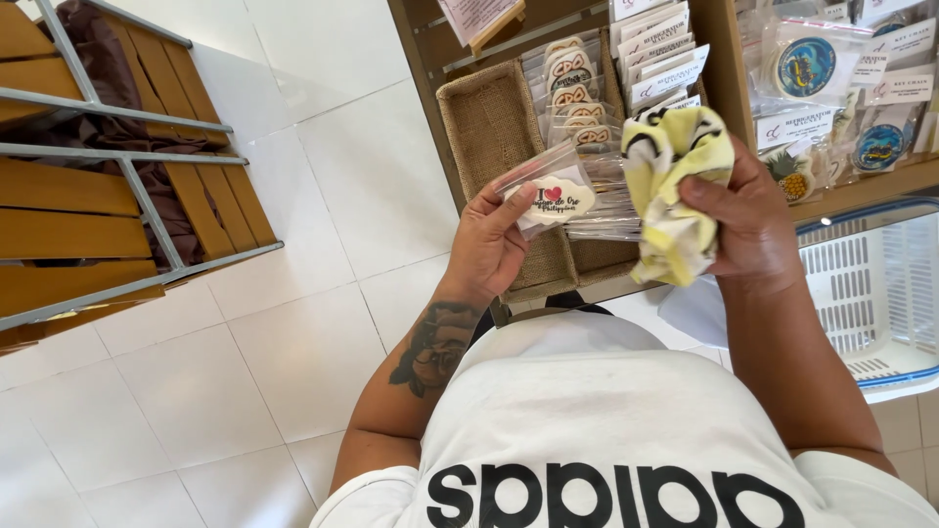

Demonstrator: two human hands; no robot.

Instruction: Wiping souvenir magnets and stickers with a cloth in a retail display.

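Pinched in the left hand (486, 244) is a clear packet (548, 191) holding a white cloud-shaped magnet with a red heart, just before the burlap tray (489, 127). Right hand (748, 220) clutches a yellow cloth (673, 176) beside it. More packets (577, 88) stand in the tray; a white basket (871, 293) sits right of it.

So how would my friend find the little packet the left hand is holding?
Start at the burlap-lined tray on the wooden shelf. In front of it the left hand pinches a clear packet. Unlike the round badges stacked behind, it holds a white cloud-shaped piece with a red heart.
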